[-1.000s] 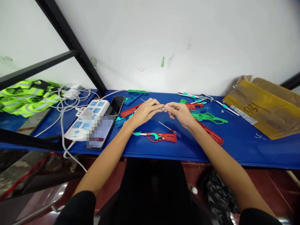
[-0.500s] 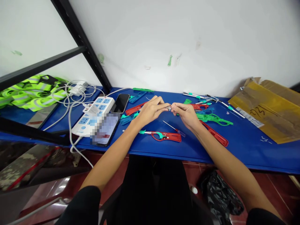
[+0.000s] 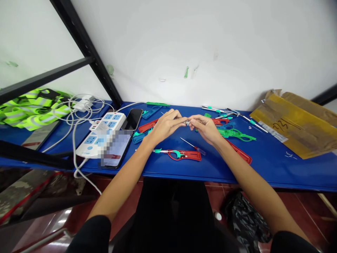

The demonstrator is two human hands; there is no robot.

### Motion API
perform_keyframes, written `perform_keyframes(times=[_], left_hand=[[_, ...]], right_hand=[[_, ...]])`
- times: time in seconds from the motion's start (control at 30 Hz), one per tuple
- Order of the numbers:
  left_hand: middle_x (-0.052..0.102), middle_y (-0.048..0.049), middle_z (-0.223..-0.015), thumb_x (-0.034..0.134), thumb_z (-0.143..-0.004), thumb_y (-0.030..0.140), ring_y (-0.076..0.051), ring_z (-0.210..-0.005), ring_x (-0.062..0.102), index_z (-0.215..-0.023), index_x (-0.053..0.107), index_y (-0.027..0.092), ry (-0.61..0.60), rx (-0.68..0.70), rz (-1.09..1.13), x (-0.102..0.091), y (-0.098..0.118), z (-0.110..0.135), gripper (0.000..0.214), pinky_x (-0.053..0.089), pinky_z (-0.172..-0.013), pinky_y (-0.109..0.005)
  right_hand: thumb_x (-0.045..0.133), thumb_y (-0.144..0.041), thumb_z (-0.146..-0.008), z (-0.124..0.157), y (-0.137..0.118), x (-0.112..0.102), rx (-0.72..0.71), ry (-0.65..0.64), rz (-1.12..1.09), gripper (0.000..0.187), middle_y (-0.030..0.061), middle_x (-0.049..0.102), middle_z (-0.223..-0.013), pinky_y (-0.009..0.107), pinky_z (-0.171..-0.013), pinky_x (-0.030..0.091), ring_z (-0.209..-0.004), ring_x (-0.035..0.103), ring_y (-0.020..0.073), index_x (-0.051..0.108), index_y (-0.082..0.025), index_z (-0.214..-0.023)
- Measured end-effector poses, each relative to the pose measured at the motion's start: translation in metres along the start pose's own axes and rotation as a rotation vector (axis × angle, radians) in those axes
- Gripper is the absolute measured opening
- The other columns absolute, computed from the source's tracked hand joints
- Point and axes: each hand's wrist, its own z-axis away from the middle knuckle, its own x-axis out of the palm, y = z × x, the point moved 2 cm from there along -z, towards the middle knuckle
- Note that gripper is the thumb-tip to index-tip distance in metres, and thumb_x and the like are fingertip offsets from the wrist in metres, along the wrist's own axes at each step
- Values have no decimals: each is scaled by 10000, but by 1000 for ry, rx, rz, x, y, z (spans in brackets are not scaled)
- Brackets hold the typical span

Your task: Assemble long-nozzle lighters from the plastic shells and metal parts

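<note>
My left hand (image 3: 168,125) and my right hand (image 3: 206,129) meet above the middle of the blue surface (image 3: 168,169), and between their fingertips they pinch one small pale part (image 3: 187,122). The fingers of both hands are narrow around it, so it is mostly covered, and I cannot tell its exact shape. Nearer to me, below the hands, there lies a red casing half (image 3: 193,155) with a metal tube pointing to the left and turquoise pieces set on it. Between this casing and my hands lies a screwdriver (image 3: 200,151), its thin shaft toward the far left. To the right, just beyond my right hand, a green casing part (image 3: 235,134) rests, and a red casing strip (image 3: 242,154) lies nearer, partly behind my forearm. Further right is a cardboard box (image 3: 289,123) with yellow tape, and some tiny white bits (image 3: 291,155) lie near it. On the left side stand a white power strip (image 3: 85,150) and, beside it, a dark phone (image 3: 133,118).
</note>
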Motion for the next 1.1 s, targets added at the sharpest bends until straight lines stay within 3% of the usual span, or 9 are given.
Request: perform_keyframes(times=[0.13, 0.33, 0.47, 0.57, 0.7, 0.8, 0.93, 1.03, 1.1], left_hand=[[694, -43, -1008, 667, -1094, 333, -204, -918, 606, -1380, 672, 261, 53, -70, -1, 2, -1, 0, 296, 520, -842, -361], [715, -34, -1032, 729, -1059, 343, -168, -864, 677, -1199, 574, 222, 130, -319, 67, 10, 3, 1, 242, 545, -797, -311], [707, -54, -1083, 694, -1070, 310, -199, -955, 719, -1185, 542, 223, 41, -289, 33, 17, 13, -2, 209, 575, -834, -336], [694, -138, -1298, 685, -1077, 337, -274, -1181, 717, -1376, 514, 209, 4, -228, 9, 21, 21, -5, 368, 598, -975, -428], [510, -230, -1654, 683, -1069, 481, -372, -1545, 504, -1660, 339, 200, -155, -148, -13, 25, 32, -8, 739, 465, -1240, -565], [445, -208, -1728, 624, -1100, 493, -358, -1604, 438, -1656, 392, 222, -234, -107, 7, 20, 35, -8, 660, 416, -1281, -567], [694, -121, -1436, 617, -1118, 347, -266, -1243, 707, -1238, 692, 214, -334, -150, 89, 2, 34, -7, 194, 556, -1043, -435], [773, -37, -1077, 721, -1057, 302, -228, -1015, 727, -1037, 738, 211, -561, -204, 108, -6, 40, -4, 94, 536, -894, -368], [780, -31, -1037, 765, -1016, 275, -230, -999, 719, -1007, 762, 206, -675, -200, 101, -7, 48, -3, 69, 513, -863, -357]], right_hand=[[811, -715, -893, 0, -6, -3, -52, 47, 70, 531, 7, 708, -874, 307, -677, 540, -722, 595, 152, 790, -265, -1175], [699, -789, -938, 5, -4, 16, -170, 11, 377, 562, 47, 702, -965, 317, -690, 551, -760, 597, 170, 795, -238, -990], [670, -773, -969, 8, -3, 25, -201, 31, 418, 549, 64, 717, -1034, 330, -697, 545, -782, 604, 182, 776, -238, -910], [693, -765, -958, 8, 1, 23, -187, 132, 344, 521, 44, 701, -927, 329, -711, 544, -785, 612, 190, 747, -247, -944], [746, -737, -926, 4, 7, 14, -149, 304, 165, 474, 32, 698, -929, 320, -725, 570, -861, 653, 206, 694, -269, -983], [751, -751, -916, -1, 8, 2, -142, 340, 101, 493, 25, 703, -920, 322, -766, 583, -851, 661, 194, 661, -268, -962], [658, -780, -974, -3, 0, -12, -163, 200, 331, 520, 9, 695, -837, 316, -669, 513, -680, 608, 170, 623, -262, -1004], [533, -640, -1097, -1, -8, -17, -251, 146, 744, 418, 23, 681, -824, 330, -666, 431, -682, 575, 186, 628, -246, -991], [465, -522, -1138, 2, -11, -17, -288, 146, 938, 353, 46, 695, -847, 349, -703, 401, -731, 587, 213, 630, -239, -1008]])
